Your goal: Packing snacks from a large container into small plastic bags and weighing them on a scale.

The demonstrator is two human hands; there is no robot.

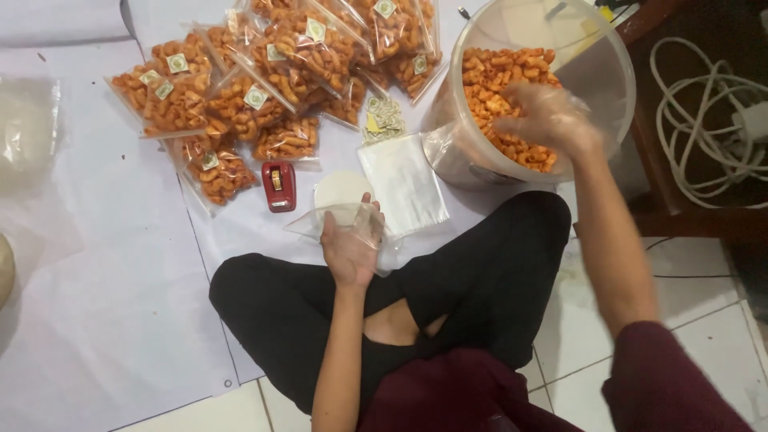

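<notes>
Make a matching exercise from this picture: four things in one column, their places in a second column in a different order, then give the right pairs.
Things:
1. right hand
2. left hand
3. red tape dispenser
4. white cable

Places:
A. on the white sheet, just below the filled snack bags
B. on the dark surface at the far right
C. inside the clear tub of orange snacks
D. above the crossed legs, holding an empty clear bag

Pairs: 1-C, 2-D, 3-A, 4-B
</notes>
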